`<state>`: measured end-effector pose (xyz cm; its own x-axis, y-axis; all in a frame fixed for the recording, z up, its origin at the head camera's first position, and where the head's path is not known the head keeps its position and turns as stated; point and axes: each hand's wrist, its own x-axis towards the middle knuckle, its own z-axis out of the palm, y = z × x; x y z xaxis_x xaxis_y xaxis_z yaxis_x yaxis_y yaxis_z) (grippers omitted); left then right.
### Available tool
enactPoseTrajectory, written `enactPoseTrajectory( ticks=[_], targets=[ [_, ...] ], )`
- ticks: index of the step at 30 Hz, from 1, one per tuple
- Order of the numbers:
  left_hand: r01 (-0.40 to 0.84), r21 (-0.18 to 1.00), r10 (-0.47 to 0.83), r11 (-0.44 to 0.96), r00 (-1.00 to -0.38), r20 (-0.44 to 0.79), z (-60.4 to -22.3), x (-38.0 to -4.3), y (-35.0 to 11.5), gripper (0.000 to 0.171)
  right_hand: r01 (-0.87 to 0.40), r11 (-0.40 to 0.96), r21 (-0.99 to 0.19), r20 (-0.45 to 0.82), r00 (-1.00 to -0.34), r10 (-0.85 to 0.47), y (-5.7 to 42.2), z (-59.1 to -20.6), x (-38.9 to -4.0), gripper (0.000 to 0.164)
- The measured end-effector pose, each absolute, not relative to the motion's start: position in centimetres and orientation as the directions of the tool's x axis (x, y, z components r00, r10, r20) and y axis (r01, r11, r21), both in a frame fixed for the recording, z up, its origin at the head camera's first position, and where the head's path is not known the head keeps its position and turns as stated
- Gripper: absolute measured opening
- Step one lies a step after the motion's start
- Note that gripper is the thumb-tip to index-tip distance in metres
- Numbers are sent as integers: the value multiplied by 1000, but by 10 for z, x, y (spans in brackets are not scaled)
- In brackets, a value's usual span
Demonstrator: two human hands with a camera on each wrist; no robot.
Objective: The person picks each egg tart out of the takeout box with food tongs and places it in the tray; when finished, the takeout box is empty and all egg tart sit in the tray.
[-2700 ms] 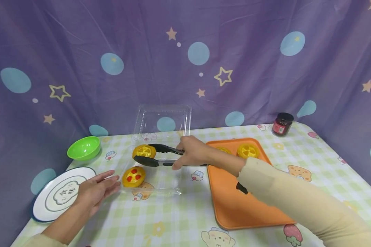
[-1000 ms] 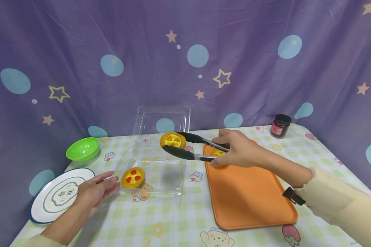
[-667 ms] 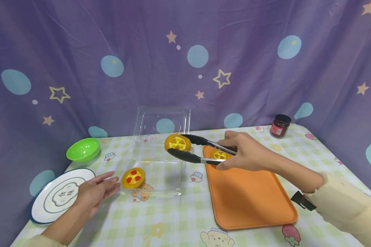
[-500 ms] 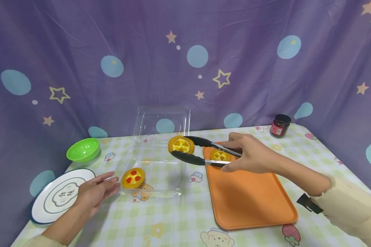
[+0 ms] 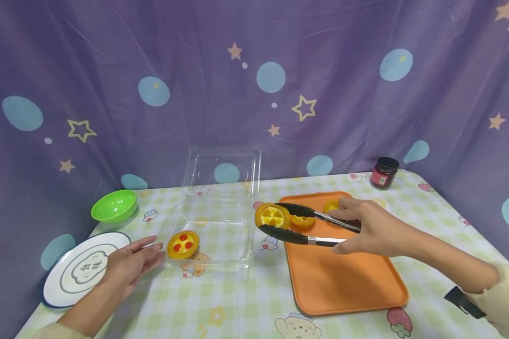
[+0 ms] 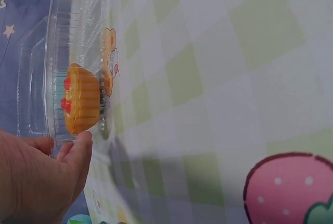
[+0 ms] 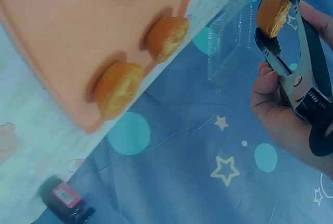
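My right hand (image 5: pixel 373 228) holds black-and-silver tongs (image 5: pixel 286 234). Between the tongs' tips is a round tart (image 5: pixel 272 217) with yellow citrus-like wedges, in the air between the clear container and the orange tray (image 5: pixel 348 282). The right wrist view shows the held tart (image 7: pixel 273 14) from its side. A tart with red dots (image 5: pixel 183 245) sits at the left of the open clear plastic container (image 5: pixel 233 263). My left hand (image 5: pixel 131 263) lies beside that container, fingers extended; in the left wrist view its fingertips are at the container's wall, close to the red-dotted tart (image 6: pixel 83 101).
Two yellow tarts (image 7: pixel 118 89) stand at the tray's far end, partly hidden by tongs and hand in the head view. A dark-lidded jar (image 5: pixel 384 173) is at the back right. At left are a green bowl (image 5: pixel 114 207) and a white plate (image 5: pixel 61 287).
The tongs have lifted the citrus-topped tart out of the clear container and carried it right, lately also lower, toward the tray's left edge. My left hand has stayed in place.
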<state>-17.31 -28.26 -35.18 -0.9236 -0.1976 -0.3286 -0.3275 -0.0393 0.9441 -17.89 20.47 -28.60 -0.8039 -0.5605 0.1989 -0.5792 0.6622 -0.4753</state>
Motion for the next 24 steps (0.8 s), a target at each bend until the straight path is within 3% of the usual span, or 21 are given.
enactPoseTrajectory(
  ticks=[8, 24],
  targets=[
    [-327, 945, -193, -33, -925, -327, -351, -173, -283, 63, -529, 693, -490, 116, -828, -549, 225, -295, -167, 73],
    [-334, 942, -202, -43, -920, -335, -352, -174, -283, 64, -427, 762, -486, -4, -871, -491, 264, -323, -158, 73]
  ],
)
